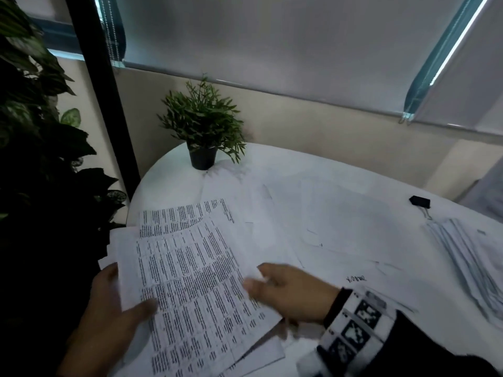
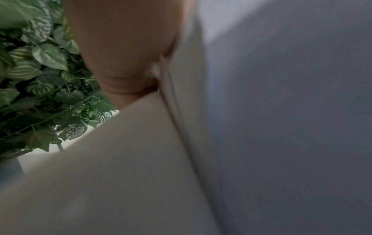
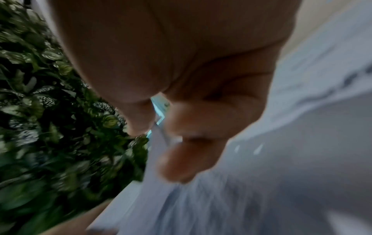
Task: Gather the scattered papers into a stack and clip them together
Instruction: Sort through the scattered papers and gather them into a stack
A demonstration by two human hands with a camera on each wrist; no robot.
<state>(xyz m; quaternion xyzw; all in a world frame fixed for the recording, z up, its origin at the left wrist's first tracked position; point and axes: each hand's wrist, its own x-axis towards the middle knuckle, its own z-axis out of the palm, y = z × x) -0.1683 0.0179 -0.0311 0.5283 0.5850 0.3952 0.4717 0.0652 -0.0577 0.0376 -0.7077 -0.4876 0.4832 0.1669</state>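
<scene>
The printed papers (image 1: 190,281) lie at the table's (image 1: 340,180) near edge, pinched by the left hand (image 1: 109,303) and right hand (image 1: 288,292). The head view alone shows a black clip (image 1: 420,201) and potted plant (image 1: 202,126).

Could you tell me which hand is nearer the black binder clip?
Right. The right hand lies below-left of the black binder clip; the left hand is farther, across the printed sheets.

Office corner, white table (image 1: 340,170), printed papers (image 1: 190,273), binder clip (image 1: 420,201), roller blinds (image 1: 272,44)
</scene>
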